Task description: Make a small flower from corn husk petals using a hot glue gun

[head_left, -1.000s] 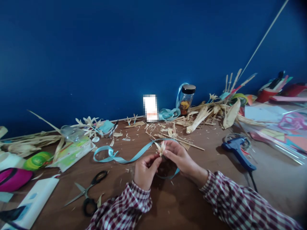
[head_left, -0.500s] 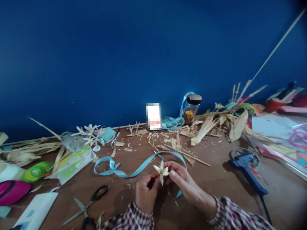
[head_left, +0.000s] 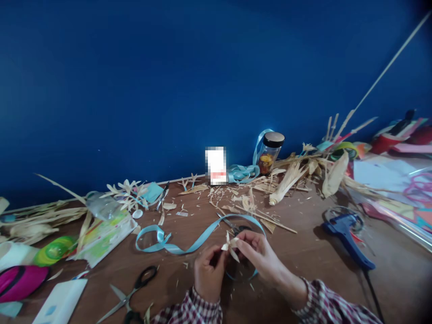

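Between my hands is a small cream flower with pointed petals, which look like dried corn husk. My left hand is closed, pinching the flower's underside from the left. From the right, the thumb and fingers of my right hand close on one petal. A light blue ribbon curls over the table behind my hands, and part of it passes beneath them. Black-handled scissors lie spread at the lower left. A second pair of scissors lies partly hidden behind my right hand.
A blue glue gun with a black cord lies at the right. At the back stand a black-lidded jar and a heap of corn husks. Finished-looking husk flowers lie back left, near a white box-like object in front. Scraps litter the wood table.
The flower has turned and tilted in my hands. My right thumb and fingers have moved in onto a petal. The view has shifted slightly.
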A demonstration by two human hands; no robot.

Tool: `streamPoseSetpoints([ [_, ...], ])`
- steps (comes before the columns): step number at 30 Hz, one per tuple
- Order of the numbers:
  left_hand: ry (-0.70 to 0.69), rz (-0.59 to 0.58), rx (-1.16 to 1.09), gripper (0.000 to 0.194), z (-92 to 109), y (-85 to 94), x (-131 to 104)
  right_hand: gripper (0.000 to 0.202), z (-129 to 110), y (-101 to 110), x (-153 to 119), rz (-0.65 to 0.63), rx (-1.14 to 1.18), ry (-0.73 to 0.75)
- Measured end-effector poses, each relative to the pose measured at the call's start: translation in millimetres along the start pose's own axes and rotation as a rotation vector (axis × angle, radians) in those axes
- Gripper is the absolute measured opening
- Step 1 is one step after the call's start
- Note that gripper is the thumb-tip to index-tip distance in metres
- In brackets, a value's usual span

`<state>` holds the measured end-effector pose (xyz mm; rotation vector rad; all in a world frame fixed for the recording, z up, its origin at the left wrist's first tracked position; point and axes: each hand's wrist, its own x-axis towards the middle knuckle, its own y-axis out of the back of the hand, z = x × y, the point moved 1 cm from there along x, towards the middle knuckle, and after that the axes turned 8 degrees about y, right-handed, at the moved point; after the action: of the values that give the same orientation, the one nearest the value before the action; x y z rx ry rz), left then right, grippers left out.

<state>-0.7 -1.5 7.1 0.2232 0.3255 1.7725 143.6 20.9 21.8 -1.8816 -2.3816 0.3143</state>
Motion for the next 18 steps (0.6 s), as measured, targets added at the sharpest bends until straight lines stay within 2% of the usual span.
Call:
streamPoseSetpoints([
  [4,-0.064,-0.017,-0.014,0.010,-1.5,0.3,-1.3,0.025,-3.1,-5.0,-4.7,0.057,-0.107,0.077],
  [7,-0.185,-0.007,-0.037,0.012,-2.4,-0.7,-0.7,0.024,-6.5,-8.8,-8.4,0.121,-0.229,0.132],
  [11,-0.330,0.049,-0.010,0.010,-1.0,-2.8,1.5,0.019,-12.0,-10.5,-13.1,0.110,-0.385,0.194],
  [18,-0.342,0.005,0.024,0.013,-1.6,-3.0,0.3,0.017,-12.3,-8.7,-17.2,0.117,-0.635,0.252],
])
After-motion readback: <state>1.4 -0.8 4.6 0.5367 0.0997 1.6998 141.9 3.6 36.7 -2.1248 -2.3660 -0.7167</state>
